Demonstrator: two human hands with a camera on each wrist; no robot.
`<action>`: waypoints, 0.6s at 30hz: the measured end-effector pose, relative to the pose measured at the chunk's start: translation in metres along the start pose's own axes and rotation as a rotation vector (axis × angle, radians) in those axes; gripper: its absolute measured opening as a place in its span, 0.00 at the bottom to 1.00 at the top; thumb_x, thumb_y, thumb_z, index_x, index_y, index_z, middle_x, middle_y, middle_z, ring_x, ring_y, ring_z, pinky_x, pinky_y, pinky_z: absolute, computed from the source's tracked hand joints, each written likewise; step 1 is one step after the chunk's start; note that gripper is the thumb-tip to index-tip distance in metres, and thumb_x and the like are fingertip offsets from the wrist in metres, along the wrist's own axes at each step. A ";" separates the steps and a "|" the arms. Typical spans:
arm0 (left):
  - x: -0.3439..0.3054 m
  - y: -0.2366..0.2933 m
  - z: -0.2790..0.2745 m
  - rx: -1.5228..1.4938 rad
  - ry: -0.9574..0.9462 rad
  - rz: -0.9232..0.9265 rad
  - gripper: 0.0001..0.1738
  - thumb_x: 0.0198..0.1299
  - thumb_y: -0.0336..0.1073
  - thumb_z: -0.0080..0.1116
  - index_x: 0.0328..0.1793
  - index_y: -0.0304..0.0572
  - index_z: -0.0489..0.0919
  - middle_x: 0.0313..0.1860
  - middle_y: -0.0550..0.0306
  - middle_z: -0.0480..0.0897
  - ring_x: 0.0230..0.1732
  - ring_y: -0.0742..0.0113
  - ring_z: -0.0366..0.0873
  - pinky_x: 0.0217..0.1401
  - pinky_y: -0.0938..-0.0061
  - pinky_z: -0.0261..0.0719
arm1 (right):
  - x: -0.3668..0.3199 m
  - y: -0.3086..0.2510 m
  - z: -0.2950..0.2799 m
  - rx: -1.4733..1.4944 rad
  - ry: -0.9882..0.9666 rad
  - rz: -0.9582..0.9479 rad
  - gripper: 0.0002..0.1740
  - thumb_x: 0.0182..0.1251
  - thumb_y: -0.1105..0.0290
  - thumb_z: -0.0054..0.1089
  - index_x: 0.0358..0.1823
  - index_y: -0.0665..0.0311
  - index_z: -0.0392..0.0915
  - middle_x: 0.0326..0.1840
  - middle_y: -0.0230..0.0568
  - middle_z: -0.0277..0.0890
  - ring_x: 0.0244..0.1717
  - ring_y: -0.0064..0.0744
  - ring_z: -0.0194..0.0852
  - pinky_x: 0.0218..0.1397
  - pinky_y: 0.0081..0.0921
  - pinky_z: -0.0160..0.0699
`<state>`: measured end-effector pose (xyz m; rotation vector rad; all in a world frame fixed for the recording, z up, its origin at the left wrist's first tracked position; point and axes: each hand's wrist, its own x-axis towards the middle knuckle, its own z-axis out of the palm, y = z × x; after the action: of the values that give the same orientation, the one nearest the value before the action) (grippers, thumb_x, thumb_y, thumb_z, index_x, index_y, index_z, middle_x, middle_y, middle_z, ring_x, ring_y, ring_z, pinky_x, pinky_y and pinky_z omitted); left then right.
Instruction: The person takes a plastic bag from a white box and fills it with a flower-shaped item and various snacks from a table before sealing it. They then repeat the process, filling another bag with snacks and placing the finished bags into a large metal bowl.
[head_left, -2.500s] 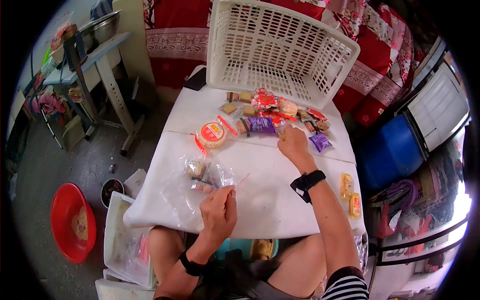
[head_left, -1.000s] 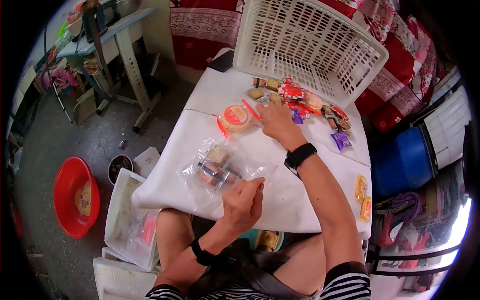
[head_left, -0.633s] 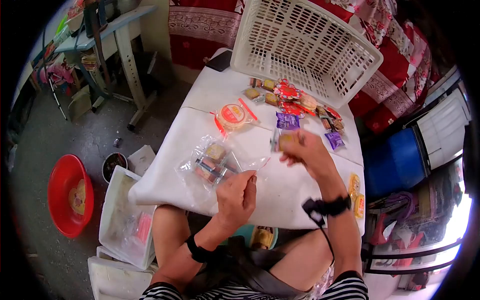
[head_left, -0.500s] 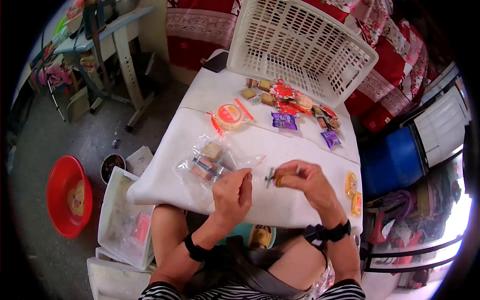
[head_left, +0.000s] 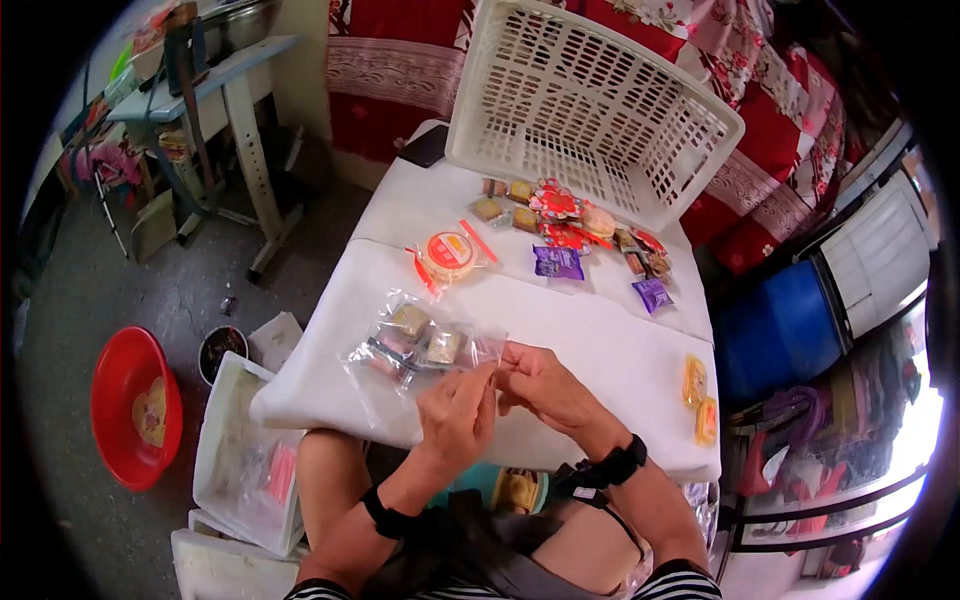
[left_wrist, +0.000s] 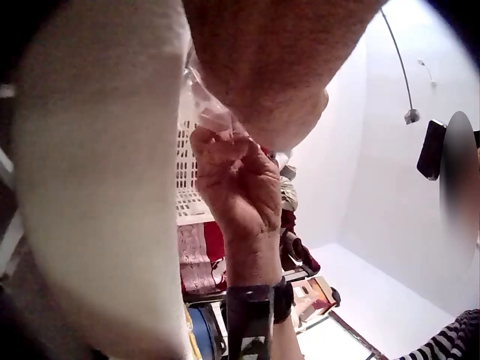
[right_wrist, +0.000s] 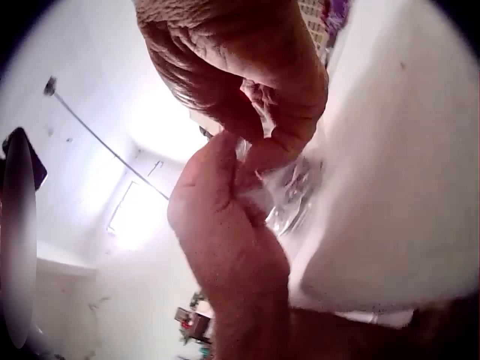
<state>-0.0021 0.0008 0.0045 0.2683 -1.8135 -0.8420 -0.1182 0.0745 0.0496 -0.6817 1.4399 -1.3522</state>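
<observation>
A transparent plastic bag [head_left: 385, 375] lies on the white-covered table, holding several small wrapped snacks [head_left: 408, 320]. Near its mouth is a yellowish wrapped piece [head_left: 443, 347]. My left hand [head_left: 455, 415] pinches the bag's edge at the near right. Close against it, my right hand [head_left: 550, 390] has its thumb and fingers on the same edge. In the right wrist view the bag's film [right_wrist: 289, 191] shows between the left hand [right_wrist: 225, 225] and the right hand [right_wrist: 240, 60]. The left wrist view shows film [left_wrist: 214, 112] at the right hand's fingertips.
A round cracker pack [head_left: 450, 255] with red ends lies beyond the bag. Further back are wrapped snacks [head_left: 523, 218], purple packets [head_left: 558, 262] and a tipped white basket [head_left: 590, 110]. Two yellow packs [head_left: 694, 382] sit at the right edge. A dark phone [head_left: 424, 146] lies back left.
My right hand took a small yellowish wrapped snack from the pile and brought it toward me to the bag. It has come up to my left hand, which kept hold of the bag's edge.
</observation>
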 end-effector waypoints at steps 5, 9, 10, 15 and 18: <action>0.000 -0.003 0.001 -0.071 0.010 -0.056 0.10 0.50 0.20 0.55 0.41 0.32 0.78 0.20 0.49 0.75 0.19 0.53 0.73 0.21 0.66 0.69 | 0.002 -0.047 -0.036 -0.555 0.121 0.080 0.13 0.62 0.63 0.52 0.30 0.65 0.77 0.24 0.32 0.78 0.20 0.16 0.69 0.20 0.15 0.67; 0.002 0.000 -0.002 -0.096 -0.021 -0.103 0.11 0.50 0.20 0.56 0.41 0.32 0.77 0.19 0.49 0.74 0.19 0.54 0.72 0.20 0.66 0.67 | 0.061 -0.067 -0.074 -0.903 0.464 -0.296 0.12 0.59 0.65 0.52 0.26 0.69 0.76 0.22 0.39 0.77 0.21 0.22 0.71 0.23 0.21 0.69; 0.002 -0.001 -0.002 -0.102 0.002 -0.082 0.11 0.50 0.20 0.56 0.41 0.32 0.77 0.19 0.49 0.74 0.18 0.54 0.72 0.20 0.67 0.67 | 0.084 -0.063 -0.087 -0.981 0.503 -0.428 0.12 0.58 0.67 0.51 0.26 0.70 0.76 0.23 0.43 0.78 0.21 0.26 0.73 0.24 0.25 0.71; -0.002 -0.003 0.003 -0.120 0.017 -0.078 0.10 0.50 0.20 0.56 0.41 0.32 0.77 0.18 0.50 0.73 0.16 0.55 0.70 0.18 0.68 0.66 | 0.189 -0.050 -0.126 -1.499 0.535 -0.413 0.13 0.56 0.73 0.41 0.36 0.73 0.74 0.40 0.58 0.77 0.35 0.52 0.79 0.39 0.41 0.77; -0.002 0.000 -0.001 -0.097 -0.037 -0.089 0.11 0.51 0.20 0.57 0.42 0.32 0.77 0.18 0.51 0.72 0.15 0.55 0.69 0.17 0.68 0.65 | 0.202 -0.069 -0.105 -1.121 0.542 0.114 0.16 0.55 0.72 0.42 0.42 0.73 0.73 0.43 0.62 0.76 0.44 0.54 0.77 0.47 0.43 0.75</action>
<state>-0.0006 0.0013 0.0030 0.2736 -1.7991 -1.0002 -0.2979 -0.0813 0.0447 -0.9208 2.6597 -0.5379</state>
